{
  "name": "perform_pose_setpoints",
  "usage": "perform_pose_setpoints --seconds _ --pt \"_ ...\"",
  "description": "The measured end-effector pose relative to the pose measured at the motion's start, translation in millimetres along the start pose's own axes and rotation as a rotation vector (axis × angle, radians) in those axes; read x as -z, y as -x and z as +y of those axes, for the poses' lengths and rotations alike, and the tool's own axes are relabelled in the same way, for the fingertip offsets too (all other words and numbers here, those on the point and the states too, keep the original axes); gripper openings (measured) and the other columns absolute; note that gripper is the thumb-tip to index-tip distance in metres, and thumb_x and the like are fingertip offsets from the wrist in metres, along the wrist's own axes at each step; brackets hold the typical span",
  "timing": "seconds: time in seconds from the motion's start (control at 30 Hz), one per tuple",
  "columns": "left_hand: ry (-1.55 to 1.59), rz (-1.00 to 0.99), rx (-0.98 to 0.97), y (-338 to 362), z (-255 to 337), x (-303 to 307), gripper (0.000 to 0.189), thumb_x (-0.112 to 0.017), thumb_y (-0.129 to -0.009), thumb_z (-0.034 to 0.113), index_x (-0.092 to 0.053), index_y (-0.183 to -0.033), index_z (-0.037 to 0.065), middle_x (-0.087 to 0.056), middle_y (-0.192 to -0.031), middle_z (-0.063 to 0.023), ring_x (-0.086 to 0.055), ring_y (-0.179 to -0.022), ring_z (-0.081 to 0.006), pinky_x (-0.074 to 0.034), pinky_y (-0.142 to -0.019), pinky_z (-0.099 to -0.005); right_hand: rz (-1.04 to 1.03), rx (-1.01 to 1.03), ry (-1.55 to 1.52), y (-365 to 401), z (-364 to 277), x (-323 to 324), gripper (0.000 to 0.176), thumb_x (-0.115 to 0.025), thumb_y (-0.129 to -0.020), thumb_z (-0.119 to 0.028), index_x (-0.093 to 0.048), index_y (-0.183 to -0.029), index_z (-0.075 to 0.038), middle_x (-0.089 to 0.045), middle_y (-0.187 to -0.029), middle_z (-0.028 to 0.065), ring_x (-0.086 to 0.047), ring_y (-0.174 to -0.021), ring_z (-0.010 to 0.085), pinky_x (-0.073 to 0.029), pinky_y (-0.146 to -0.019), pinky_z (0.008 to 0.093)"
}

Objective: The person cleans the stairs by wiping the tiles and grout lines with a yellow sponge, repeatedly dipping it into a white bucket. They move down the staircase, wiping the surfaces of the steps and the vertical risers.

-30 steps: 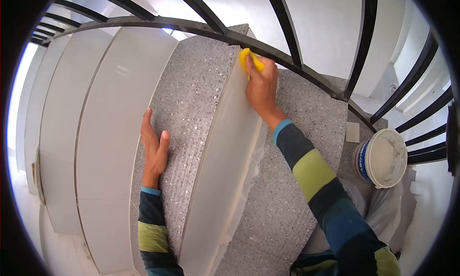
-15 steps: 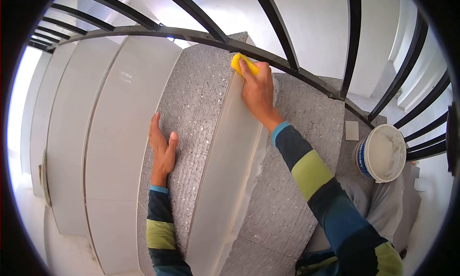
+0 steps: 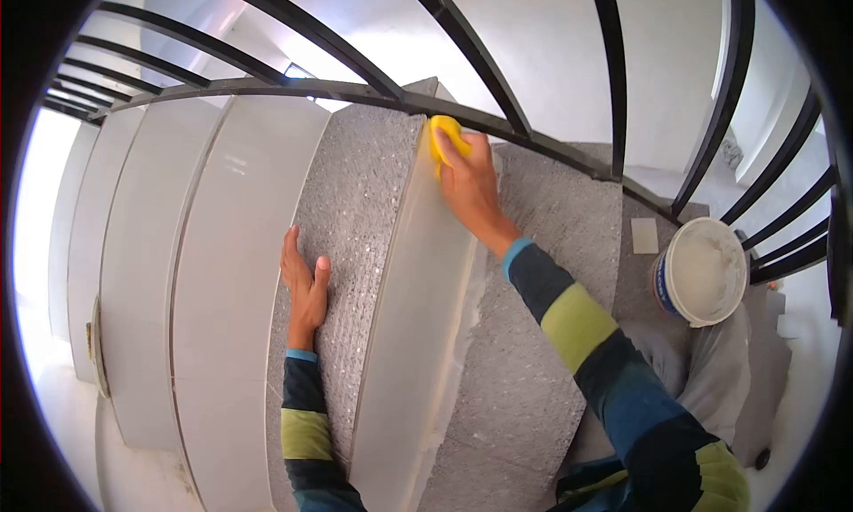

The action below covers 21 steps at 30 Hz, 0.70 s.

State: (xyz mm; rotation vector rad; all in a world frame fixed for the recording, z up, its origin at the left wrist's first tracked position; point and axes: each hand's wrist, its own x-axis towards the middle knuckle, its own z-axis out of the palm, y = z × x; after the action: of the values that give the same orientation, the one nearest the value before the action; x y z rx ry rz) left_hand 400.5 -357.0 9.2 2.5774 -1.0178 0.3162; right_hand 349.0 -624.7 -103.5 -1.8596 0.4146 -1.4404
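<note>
My right hand [image 3: 468, 182] grips a yellow sponge [image 3: 447, 143] and presses it against the top end of a light-coloured stair riser [image 3: 413, 237], close under the black railing. The fingers wrap the sponge, so part of it is hidden. Flat on the speckled grey stair tread [image 3: 355, 192] lies my left hand [image 3: 305, 290], thumb and fingers apart, near the tread's left edge. It holds nothing. A whitish smear runs along the joint where the riser meets the lower tread [image 3: 524, 334].
The black metal railing [image 3: 355, 93] curves across the top, its bars rising outward. At the right stands a white bucket [image 3: 706, 272] with pale residue, beside a small beige tile piece [image 3: 644, 236]. Pale steps [image 3: 231, 272] continue on the left. My bent leg [image 3: 711, 370] is at lower right.
The sponge has turned and come slightly lower along the riser's top end, my right hand moving with it. The left hand stays on the tread. The whole view has shifted a little.
</note>
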Motion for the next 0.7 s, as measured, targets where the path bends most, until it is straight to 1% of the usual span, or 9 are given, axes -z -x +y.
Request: perform_pose_setpoints --seconds 0.07,0.17,0.33,0.43,0.5,0.53,0.57,0.67,0.7 --pt "0.007 -0.017 0.013 1 -2 0 0.084 -0.033 -0.087 0.064 -0.017 -0.141 0.001 -0.021 -0.144 -0.0197 -0.016 -0.135 -0.034 -0.009 -0.109 -0.0458 -0.013 0.065 -0.005 0 7 -14 0.053 -0.052 -0.073 0.011 -0.05 -0.124 -0.004 -0.044 -0.107 0.0167 -0.047 -0.097 0.0341 -0.039 -0.087 0.0396" --pt "0.028 -0.021 0.009 2 -2 -1 0.085 -0.032 -0.087 0.064 -0.016 -0.141 0.001 -0.021 -0.145 -0.0191 -0.015 -0.135 -0.0337 -0.009 -0.109 -0.0457 -0.021 0.082 0.051 -1 17 -20 0.054 -0.051 -0.072 0.011 -0.049 -0.124 -0.004 -0.045 -0.108 0.0168 -0.047 -0.096 0.0344 -0.039 -0.086 0.0403" --pt "0.029 -0.001 0.0 1 0 0 0.086 -0.031 -0.087 0.065 -0.016 -0.141 0.0 -0.021 -0.145 -0.0194 -0.015 -0.135 -0.0339 -0.009 -0.11 -0.0456 -0.061 -0.027 0.089 -1 4 -9 0.054 -0.052 -0.071 0.012 -0.05 -0.123 -0.004 -0.045 -0.11 0.017 -0.049 -0.096 0.0341 -0.04 -0.085 0.0408" --pt "0.012 -0.008 -0.01 0 -2 1 0.085 -0.031 -0.087 0.065 -0.016 -0.141 0.0 -0.021 -0.145 -0.0194 -0.016 -0.135 -0.0337 -0.009 -0.11 -0.0458 0.088 0.005 -0.037 -1 -1 -5 0.053 -0.053 -0.071 0.011 -0.05 -0.122 -0.003 -0.046 -0.11 0.017 -0.049 -0.096 0.0336 -0.04 -0.084 0.0414" --pt "0.02 -0.004 -0.017 -1 -3 -2 0.085 -0.031 -0.088 0.064 -0.016 -0.141 0.0 -0.021 -0.145 -0.0193 -0.016 -0.135 -0.0336 -0.009 -0.11 -0.0455 0.013 0.024 0.022 0 -2 -12 0.052 -0.053 -0.071 0.011 -0.05 -0.121 -0.001 -0.045 -0.109 0.0169 -0.049 -0.096 0.0335 -0.04 -0.084 0.0421" --pt "0.023 0.002 -0.024 1 -3 -1 0.084 -0.031 -0.088 0.064 -0.016 -0.141 0.0 -0.022 -0.145 -0.0192 -0.016 -0.135 -0.0334 -0.01 -0.11 -0.0452 -0.06 -0.027 0.122 -4 1 -13 0.046 -0.054 -0.075 0.002 -0.049 -0.12 -0.002 -0.047 -0.107 0.0137 -0.047 -0.098 0.033 -0.037 -0.085 0.0467" --pt "0.021 -0.001 -0.019 0 -5 -1 0.084 -0.031 -0.088 0.064 -0.016 -0.141 0.0 -0.022 -0.145 -0.0192 -0.016 -0.135 -0.0334 -0.01 -0.11 -0.0452 -0.064 -0.03 0.119 -6 2 -14 0.046 -0.054 -0.075 0.002 -0.049 -0.12 -0.002 -0.047 -0.107 0.0137 -0.047 -0.098 0.033 -0.037 -0.085 0.0467" --pt "0.023 -0.01 -0.033 0 -2 -1 0.083 -0.032 -0.088 0.062 -0.017 -0.141 0.0 -0.022 -0.144 -0.019 -0.017 -0.135 -0.0333 -0.01 -0.109 -0.0451 -0.274 -0.023 0.495 -17 -2 -2 0.04 -0.058 -0.075 -0.004 -0.054 -0.115 -0.004 -0.048 -0.105 0.0143 -0.049 -0.099 0.0314 -0.037 -0.086 0.0499" --pt "0.021 0.002 -0.03 1 -2 -3 0.082 -0.033 -0.088 0.062 -0.017 -0.141 0.0 -0.022 -0.144 -0.0189 -0.017 -0.135 -0.0333 -0.01 -0.109 -0.0451 -0.266 -0.022 0.5 -15 -1 6 0.04 -0.058 -0.075 -0.004 -0.054 -0.115 -0.004 -0.048 -0.105 0.0143 -0.049 -0.099 0.0314 -0.037 -0.086 0.0499"
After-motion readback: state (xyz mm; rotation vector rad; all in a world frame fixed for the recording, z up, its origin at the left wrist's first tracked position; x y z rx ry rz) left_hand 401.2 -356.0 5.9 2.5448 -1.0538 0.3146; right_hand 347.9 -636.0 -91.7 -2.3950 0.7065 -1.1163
